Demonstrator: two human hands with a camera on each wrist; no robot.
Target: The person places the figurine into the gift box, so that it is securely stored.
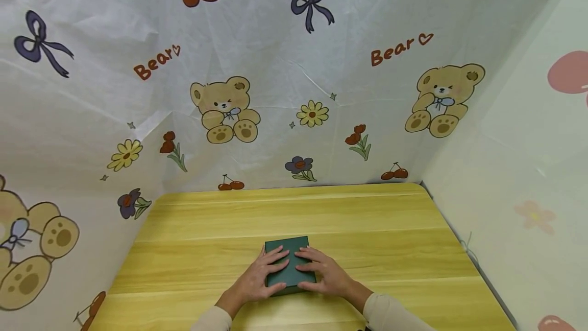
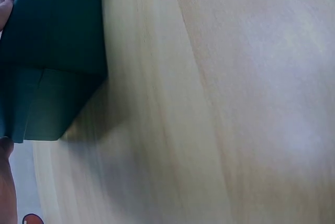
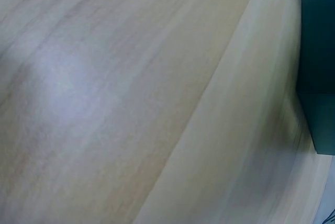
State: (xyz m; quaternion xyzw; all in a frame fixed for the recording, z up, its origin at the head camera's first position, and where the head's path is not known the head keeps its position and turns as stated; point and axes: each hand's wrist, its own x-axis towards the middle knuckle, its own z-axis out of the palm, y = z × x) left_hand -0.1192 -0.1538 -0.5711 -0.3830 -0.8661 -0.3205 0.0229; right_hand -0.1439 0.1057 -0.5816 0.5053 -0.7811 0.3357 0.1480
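A dark green box [image 1: 292, 276] with a flat top sits on the wooden table, near its front edge. On its left side my left hand [image 1: 254, 279] lays spread fingers over the top, with the thumb by the near edge. From the right, my right hand [image 1: 332, 276] rests spread fingers on the same top, facing the left. In the left wrist view the box [image 2: 57, 25] shows a seam along its side, with a thumb tip [image 2: 6, 145] at its edge. The right wrist view catches only part of the box [image 3: 318, 51].
The yellow wood-grain table [image 1: 206, 229] extends to a white back cloth [image 1: 275, 55] printed with bears, bows and flowers. A pale side wall [image 1: 505, 157] borders the table on the right, and a thin cord [image 1: 469, 252] lies along that edge.
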